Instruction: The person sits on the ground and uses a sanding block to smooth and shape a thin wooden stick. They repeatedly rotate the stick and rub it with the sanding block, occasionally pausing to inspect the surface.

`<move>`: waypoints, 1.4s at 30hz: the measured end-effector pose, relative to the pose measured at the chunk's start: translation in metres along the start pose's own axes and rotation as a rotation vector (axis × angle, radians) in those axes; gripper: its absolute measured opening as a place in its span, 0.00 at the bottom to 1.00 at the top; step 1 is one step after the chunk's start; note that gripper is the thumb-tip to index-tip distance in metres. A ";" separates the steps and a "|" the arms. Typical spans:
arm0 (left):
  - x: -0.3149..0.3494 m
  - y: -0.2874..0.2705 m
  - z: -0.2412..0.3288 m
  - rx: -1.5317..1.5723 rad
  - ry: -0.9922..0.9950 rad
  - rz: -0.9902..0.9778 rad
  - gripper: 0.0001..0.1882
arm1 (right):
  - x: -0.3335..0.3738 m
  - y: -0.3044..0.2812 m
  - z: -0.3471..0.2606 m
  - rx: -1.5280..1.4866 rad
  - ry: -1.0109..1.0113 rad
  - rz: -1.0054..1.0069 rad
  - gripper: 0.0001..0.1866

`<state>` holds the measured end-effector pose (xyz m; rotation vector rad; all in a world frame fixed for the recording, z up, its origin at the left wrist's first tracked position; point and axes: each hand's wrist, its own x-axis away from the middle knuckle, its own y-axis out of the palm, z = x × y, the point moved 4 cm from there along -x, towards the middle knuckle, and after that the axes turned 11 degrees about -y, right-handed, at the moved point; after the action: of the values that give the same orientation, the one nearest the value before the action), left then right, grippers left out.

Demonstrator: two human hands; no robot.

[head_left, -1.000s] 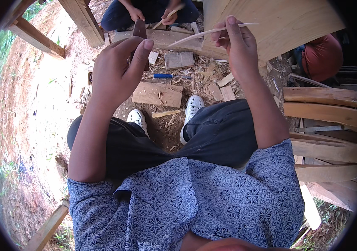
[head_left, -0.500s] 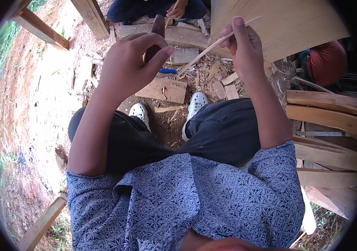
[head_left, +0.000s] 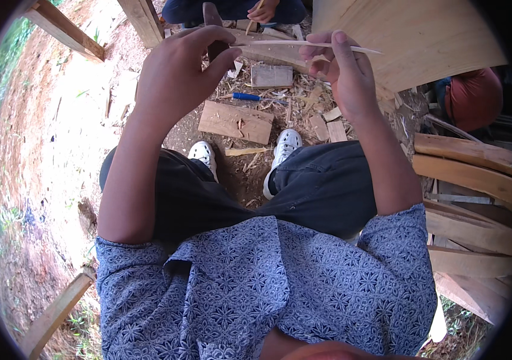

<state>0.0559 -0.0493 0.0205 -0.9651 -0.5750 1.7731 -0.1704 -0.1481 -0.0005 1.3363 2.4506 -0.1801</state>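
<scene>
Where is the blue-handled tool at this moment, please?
In the head view, the blue-handled tool lies on the ground, right of the left hand, between the small grey block and the larger board.

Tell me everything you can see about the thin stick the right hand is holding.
The stick is slender, pale and looks wooden, narrowing toward its right end. It is nearly level in the air, held in the right grip. Its left end is beside the left grip; whether they touch is unclear.
</scene>
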 end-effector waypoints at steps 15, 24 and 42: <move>0.002 0.016 0.002 0.339 0.116 -0.214 0.12 | 0.006 0.006 0.005 0.116 0.068 -0.146 0.30; 0.018 0.054 0.014 0.885 -0.279 -0.684 0.21 | 0.013 0.024 0.008 0.092 0.014 -0.123 0.26; 0.022 0.069 0.024 1.161 -0.437 -0.714 0.29 | 0.012 0.016 0.014 0.186 -0.078 0.024 0.16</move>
<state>-0.0056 -0.0552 -0.0248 0.4077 -0.0420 1.2882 -0.1598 -0.1338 -0.0169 1.4046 2.4001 -0.4548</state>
